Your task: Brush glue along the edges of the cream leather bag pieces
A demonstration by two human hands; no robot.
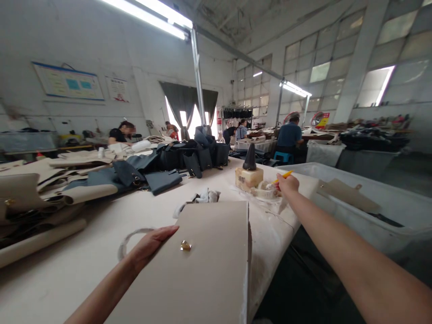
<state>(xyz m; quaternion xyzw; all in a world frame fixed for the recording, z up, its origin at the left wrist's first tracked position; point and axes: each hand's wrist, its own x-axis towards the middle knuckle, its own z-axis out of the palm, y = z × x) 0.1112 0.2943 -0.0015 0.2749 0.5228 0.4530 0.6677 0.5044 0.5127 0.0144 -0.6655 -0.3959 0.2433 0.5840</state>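
Observation:
A beige bag piece (216,261) with a gold clasp (185,245) fills the near middle, its right edge streaked with white. At its left edge, my left hand (153,243) grips it, fingers close together and partly hidden. A pale ring-shaped strip (130,238) curves behind that wrist. My right hand (287,185) is closed round a thin yellow-handled tool (286,174), over a small, messy whitish dish (265,192). The tool's tip is not clear. Beside the dish stands a yellowish block (249,179) with a dark cone (249,158) on top.
Dark blue bag pieces (165,180) lie across the table's far side. Beige pieces (37,211) are stacked at left. A crumpled grey-white cloth (205,196) lies behind the bag piece. Beyond the right table edge stands a white bin (357,180) holding a beige piece. Several people work farther back.

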